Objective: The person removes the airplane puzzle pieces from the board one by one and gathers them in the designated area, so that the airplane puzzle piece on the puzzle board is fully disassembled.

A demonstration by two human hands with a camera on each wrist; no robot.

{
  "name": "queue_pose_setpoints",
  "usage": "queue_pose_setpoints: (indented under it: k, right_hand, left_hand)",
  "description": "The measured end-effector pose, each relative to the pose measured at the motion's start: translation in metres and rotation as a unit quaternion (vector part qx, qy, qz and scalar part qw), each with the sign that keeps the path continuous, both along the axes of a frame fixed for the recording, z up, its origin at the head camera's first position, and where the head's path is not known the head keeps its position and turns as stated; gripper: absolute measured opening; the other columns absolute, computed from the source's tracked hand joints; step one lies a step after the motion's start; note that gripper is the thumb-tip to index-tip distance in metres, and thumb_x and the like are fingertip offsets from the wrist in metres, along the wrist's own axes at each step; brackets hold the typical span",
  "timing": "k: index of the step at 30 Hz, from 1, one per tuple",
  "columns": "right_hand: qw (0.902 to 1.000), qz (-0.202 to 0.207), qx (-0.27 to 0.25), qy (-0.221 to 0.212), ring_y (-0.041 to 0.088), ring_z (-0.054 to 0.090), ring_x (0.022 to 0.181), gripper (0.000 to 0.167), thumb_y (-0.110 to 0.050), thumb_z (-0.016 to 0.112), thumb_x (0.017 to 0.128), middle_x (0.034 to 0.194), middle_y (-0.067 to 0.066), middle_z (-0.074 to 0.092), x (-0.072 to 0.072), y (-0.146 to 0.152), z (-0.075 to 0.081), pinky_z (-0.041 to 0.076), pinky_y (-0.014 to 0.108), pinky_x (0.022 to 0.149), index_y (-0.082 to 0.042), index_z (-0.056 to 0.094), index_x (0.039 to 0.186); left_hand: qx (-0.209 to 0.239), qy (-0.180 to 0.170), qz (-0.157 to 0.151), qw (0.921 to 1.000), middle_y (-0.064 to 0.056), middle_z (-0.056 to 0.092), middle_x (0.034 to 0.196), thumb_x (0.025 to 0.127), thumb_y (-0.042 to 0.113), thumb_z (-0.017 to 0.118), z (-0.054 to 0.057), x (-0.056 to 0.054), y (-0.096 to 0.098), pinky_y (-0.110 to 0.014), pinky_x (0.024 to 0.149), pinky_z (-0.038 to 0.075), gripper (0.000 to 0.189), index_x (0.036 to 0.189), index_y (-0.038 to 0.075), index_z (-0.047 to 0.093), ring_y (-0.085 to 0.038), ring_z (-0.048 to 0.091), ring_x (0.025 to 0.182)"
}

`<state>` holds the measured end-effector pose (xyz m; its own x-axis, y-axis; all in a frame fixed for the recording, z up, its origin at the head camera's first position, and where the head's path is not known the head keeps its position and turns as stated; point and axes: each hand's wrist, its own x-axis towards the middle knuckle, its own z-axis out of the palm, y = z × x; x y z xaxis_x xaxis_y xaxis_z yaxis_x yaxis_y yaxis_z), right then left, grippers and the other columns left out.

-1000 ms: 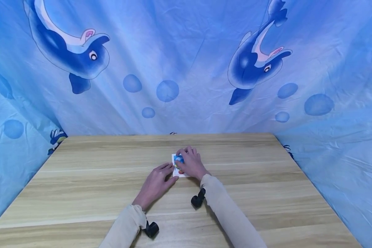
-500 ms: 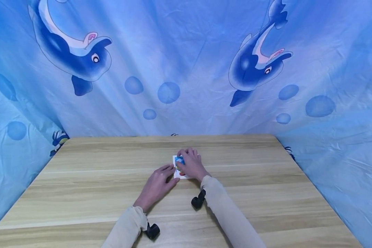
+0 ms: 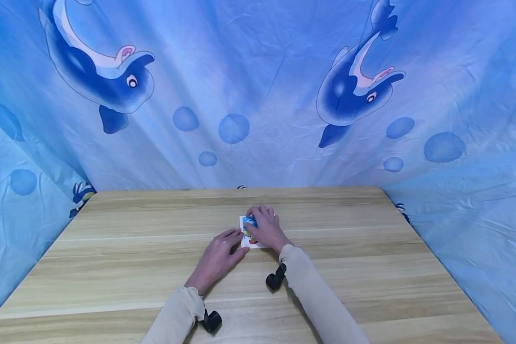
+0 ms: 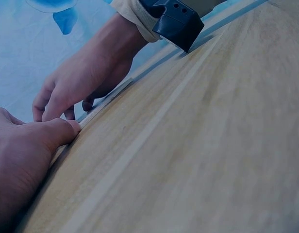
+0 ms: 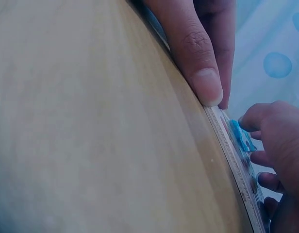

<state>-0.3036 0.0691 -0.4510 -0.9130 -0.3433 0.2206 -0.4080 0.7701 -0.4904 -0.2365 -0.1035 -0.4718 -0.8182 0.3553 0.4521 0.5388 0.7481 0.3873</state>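
A small flat puzzle board with a white border and a colourful picture lies mid-table, partly covered by the hands. My left hand steadies it from the left, fingers relaxed; in the right wrist view the left thumb presses against the near edge. Over the picture's right side is my right hand, fingers bent downward. Between its thumb and fingertips the right wrist view shows a thin blue puzzle piece, tilted just above the board. The right palm hides much of the picture.
The wooden table surrounds the board. A blue curtain printed with dolphins hangs along the back and sides. Black wrist cameras are strapped at both sleeves, close to the tabletop.
The head view has shifted slightly since a second ago. The hands stay over the board in nearly the same place; the blue patch by the right thumb looks slightly different.
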Motion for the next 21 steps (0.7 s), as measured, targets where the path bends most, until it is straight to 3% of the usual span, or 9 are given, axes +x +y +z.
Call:
queue_pose_setpoints:
  k: [10, 21]
  right_hand:
    - [0.9998, 0.011, -0.018, -0.003, 0.023, 0.041, 0.106, 0.03, -0.029, 0.06, 0.095, 0.121, 0.0, 0.052, -0.0008, 0.0039, -0.004, 0.035, 0.042, 0.09, -0.018, 0.059, 0.122]
    - [0.9994, 0.027, -0.02, 0.003, 0.022, 0.041, 0.105, 0.031, -0.022, 0.059, 0.096, 0.122, 0.007, 0.053, 0.0026, 0.0055, -0.0002, 0.038, 0.035, 0.086, -0.016, 0.06, 0.126]
  left_hand:
    - [0.001, 0.003, 0.001, 1.0, -0.013, 0.062, 0.128, 0.088, 0.036, 0.069, -0.0005, 0.0009, 0.0007, -0.047, 0.1, 0.047, 0.044, 0.122, 0.007, 0.067, -0.031, 0.056, 0.121]
    - [0.001, 0.007, 0.001, 1.0, -0.014, 0.062, 0.127, 0.088, 0.034, 0.071, 0.0004, 0.0002, -0.0002, -0.047, 0.099, 0.048, 0.044, 0.121, 0.006, 0.067, -0.031, 0.056, 0.12]
